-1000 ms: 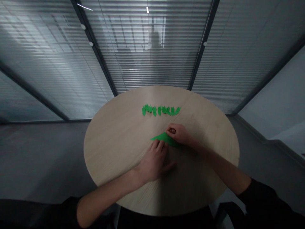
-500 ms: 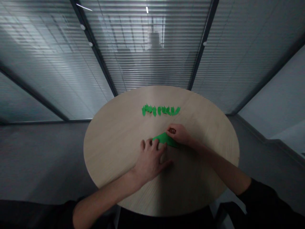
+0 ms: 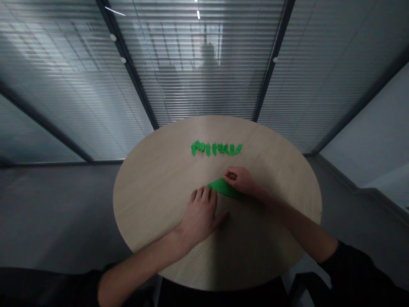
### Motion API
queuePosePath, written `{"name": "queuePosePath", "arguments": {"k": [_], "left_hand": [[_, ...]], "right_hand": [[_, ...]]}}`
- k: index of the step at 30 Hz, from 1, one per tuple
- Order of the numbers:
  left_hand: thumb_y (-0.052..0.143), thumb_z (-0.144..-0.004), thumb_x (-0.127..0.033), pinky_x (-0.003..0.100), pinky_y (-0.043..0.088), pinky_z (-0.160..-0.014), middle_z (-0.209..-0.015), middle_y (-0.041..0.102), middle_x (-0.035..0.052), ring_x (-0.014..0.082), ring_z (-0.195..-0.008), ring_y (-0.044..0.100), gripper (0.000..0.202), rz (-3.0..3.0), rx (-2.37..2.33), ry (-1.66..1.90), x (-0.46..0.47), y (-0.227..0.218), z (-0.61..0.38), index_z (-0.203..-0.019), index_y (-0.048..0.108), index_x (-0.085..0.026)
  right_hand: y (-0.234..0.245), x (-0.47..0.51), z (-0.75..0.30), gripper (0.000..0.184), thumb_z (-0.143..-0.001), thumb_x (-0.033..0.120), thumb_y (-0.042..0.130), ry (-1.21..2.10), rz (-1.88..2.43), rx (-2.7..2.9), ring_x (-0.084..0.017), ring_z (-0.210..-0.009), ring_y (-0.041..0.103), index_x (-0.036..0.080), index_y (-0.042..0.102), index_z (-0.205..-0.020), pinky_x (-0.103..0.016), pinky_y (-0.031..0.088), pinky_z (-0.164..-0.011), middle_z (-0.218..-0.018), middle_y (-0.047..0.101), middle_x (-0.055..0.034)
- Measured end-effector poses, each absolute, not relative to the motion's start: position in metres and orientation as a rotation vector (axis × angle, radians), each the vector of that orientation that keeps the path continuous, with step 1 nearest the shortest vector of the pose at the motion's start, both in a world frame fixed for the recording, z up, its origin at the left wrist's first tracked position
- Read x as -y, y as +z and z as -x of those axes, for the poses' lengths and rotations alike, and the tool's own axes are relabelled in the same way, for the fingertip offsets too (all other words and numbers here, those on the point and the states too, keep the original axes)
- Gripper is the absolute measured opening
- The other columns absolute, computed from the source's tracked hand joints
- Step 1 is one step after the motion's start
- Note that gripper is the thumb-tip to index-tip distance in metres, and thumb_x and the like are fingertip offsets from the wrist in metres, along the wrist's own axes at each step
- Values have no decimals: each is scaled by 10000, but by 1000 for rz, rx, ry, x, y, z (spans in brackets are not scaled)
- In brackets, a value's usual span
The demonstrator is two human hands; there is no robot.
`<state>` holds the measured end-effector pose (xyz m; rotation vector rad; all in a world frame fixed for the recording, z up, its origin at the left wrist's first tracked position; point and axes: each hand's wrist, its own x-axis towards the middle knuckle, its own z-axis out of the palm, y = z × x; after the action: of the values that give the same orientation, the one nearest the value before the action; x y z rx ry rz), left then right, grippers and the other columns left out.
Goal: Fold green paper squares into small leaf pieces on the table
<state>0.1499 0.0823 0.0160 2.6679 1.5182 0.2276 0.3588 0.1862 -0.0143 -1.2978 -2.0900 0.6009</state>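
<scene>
A folded piece of green paper (image 3: pixel 224 189) lies on the table in front of me, roughly triangular in outline. My left hand (image 3: pixel 200 215) rests palm down at its left end, fingers side by side over that tip and thumb stretched out to the right. At the upper right edge of the paper, my right hand (image 3: pixel 240 179) is closed in a pinch on it. Its fingertips partly hide that edge. Beyond the paper stands a row of several small green folded paper pieces (image 3: pixel 216 149).
The round wooden table (image 3: pixel 153 170) has a curved edge on all sides. Behind it rise glass partitions with blinds (image 3: pixel 204 98) and dark frames. A dark chair part (image 3: pixel 306 283) shows at the lower right.
My left hand's fingers have drawn together and now lie flatter at the left tip of the paper. The right hand keeps its pinch in the same place.
</scene>
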Motion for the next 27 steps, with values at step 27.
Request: {"name": "queuePosePath", "arguments": {"k": [27], "left_hand": [[595,-964,-504,352,497,-779,-929,715,79,229,-845,634,368,-2043,-1297,791,-138,9,-126,-1046,719,-166]], "right_hand": [[-9,-181,-358,244,-818,434,653,1050,1222,1721,-152,-654,577,197,694,-779,-265,433,-597,-724,670,-23]]}}
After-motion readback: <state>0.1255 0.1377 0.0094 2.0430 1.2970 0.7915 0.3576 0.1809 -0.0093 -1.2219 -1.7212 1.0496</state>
